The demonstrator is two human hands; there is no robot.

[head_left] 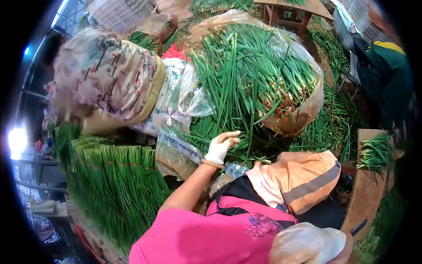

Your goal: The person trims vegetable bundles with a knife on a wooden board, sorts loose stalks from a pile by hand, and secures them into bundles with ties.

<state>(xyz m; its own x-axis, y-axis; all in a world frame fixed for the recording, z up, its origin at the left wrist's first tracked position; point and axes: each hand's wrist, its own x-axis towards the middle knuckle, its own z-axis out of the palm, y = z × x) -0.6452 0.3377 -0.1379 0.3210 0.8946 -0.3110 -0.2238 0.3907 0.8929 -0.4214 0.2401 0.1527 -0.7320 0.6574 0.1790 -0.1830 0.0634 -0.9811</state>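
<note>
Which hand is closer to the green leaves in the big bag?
Left. The left hand is at the near edge of the green leaves; the right hand is farther back, by the pink shirt.

Left hand (218, 149) extended, fingers (231, 134) loosely curled

Two surfaces are showing: one near (362, 200), one far (312, 6). The near one is carrying one bunch (375, 153) and one black handle (359, 226). One large bag (299, 123) is holding uncounted stalks (246, 66). Many upright bundles (123, 176) are standing, their exact number remaining unclear.
</note>
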